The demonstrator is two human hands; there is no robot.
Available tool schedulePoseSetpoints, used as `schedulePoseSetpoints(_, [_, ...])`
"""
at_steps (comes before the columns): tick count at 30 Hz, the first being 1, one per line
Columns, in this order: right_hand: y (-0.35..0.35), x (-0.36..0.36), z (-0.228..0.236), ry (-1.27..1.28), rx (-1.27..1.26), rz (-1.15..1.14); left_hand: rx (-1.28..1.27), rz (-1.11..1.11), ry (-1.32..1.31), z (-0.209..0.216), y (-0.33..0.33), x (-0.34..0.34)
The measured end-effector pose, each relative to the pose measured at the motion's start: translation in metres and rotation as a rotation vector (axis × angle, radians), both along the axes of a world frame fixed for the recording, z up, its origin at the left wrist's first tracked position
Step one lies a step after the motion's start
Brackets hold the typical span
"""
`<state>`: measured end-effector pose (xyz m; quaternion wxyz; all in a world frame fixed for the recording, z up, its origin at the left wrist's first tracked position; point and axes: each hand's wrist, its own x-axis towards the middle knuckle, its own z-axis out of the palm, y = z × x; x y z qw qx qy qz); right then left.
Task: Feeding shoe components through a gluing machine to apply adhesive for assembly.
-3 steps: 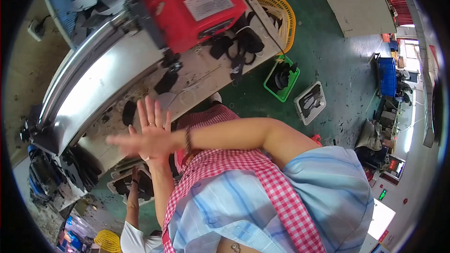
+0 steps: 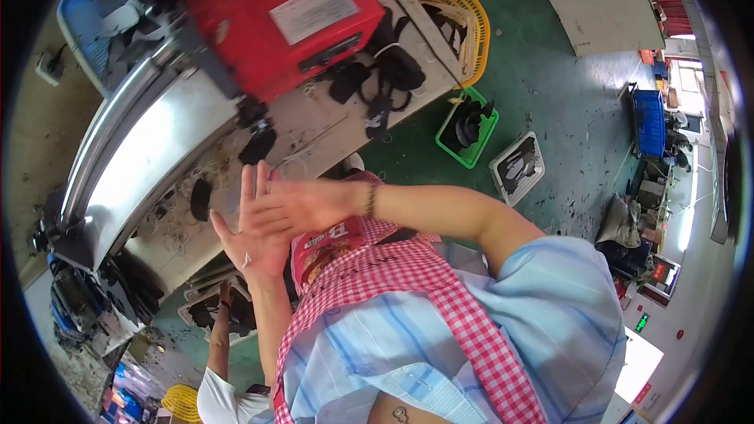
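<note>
My left hand point(image 2: 261, 255) is raised palm up in front of my apron, fingers outstretched and thumb apart, with a small pale mark or scrap near the thumb's base. My right hand point(image 2: 302, 208) lies flat across it, fingers straight and pointing left, hiding part of the left palm and fingers. It is slightly blurred. No held object shows in either hand. Just beyond them, the workbench point(image 2: 318, 153) carries a dark flat piece point(image 2: 201, 200) and another dark piece point(image 2: 258, 145). A red box-shaped machine point(image 2: 275, 31) stands on the bench behind these.
A long metal rail point(image 2: 118, 114) runs along the bench's left. A blue crate point(image 2: 78, 0) stands at far left. Right of the bench, a yellow basket point(image 2: 481, 27), a green basket point(image 2: 488, 129) and a white tray point(image 2: 539, 166) hold dark pieces. Another person's arm point(image 2: 220, 338) shows at lower left.
My right hand has swept rightward across my left palm, from beyond its left side to lying over it. The view has shifted slightly, so the bench and machine appear further left.
</note>
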<state>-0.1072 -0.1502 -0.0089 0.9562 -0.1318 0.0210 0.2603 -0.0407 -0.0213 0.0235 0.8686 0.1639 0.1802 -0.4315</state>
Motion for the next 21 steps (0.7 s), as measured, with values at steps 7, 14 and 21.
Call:
schedulePoseSetpoints(7, [-0.012, -0.044, -0.018, 0.300, -0.224, -0.488, 0.585, -0.062, -1.527, -0.023, -0.094, -0.055])
schedulePoseSetpoints(14, [-0.099, -0.076, 0.061, 0.188, -0.704, -0.200, 1.323, -0.305, -1.973, -0.096, -0.059, -0.045])
schedulePoseSetpoints(21, [-0.113, -0.035, 0.040, -0.166, -1.208, 0.129, 2.045, 0.253, -1.070, -0.060, 0.130, 0.039])
